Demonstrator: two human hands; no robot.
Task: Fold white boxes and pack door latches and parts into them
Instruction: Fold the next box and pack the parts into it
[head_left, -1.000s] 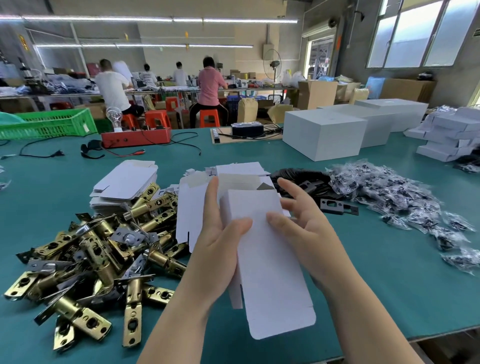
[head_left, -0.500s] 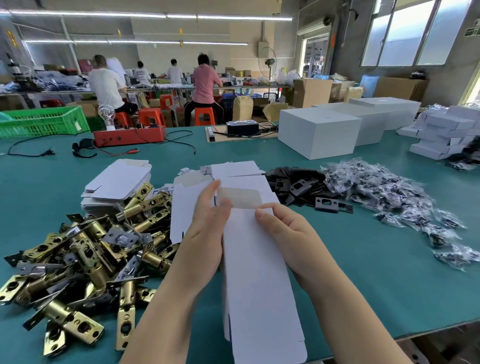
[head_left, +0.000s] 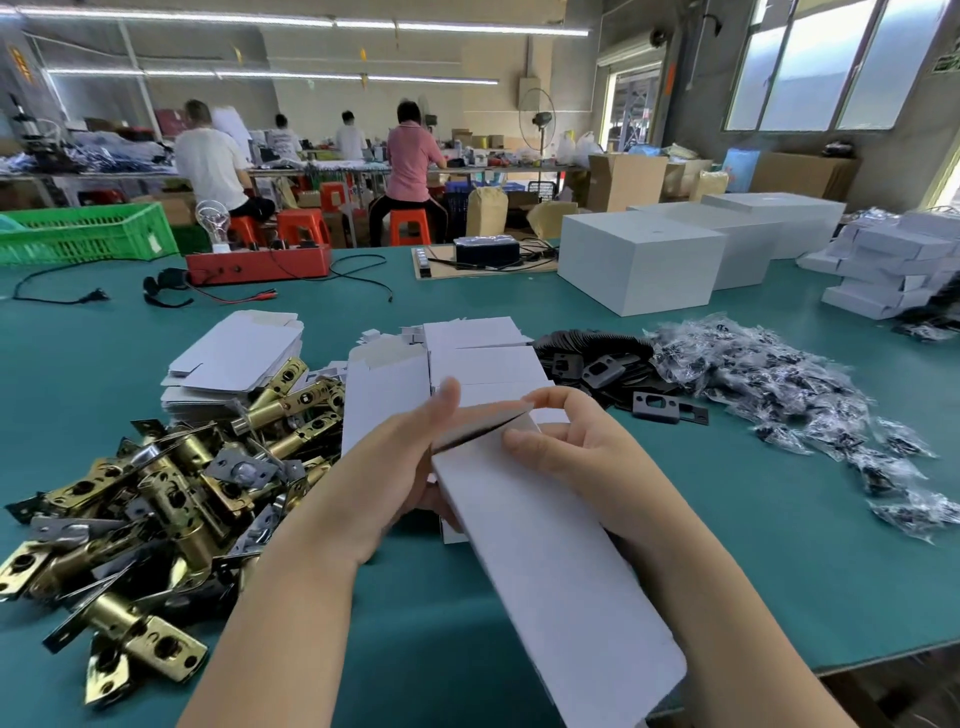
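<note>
I see my left hand and right hand both gripping the white box blank at frame centre, its far end parting open. Brass door latches are heaped at lower left; bagged parts at right.

You sit at a wide desk with a teal top, in a long workshop. Fluorescent tube lights run in rows across the ceiling ahead of you. To your right, tall frosted windows let daylight in above a grey wall, and an open doorway glows bright beside a standing fan. Far across the room, people sit on orange stools at a long worktable, backs to you. Brown cartons stand along the right wall.
</note>
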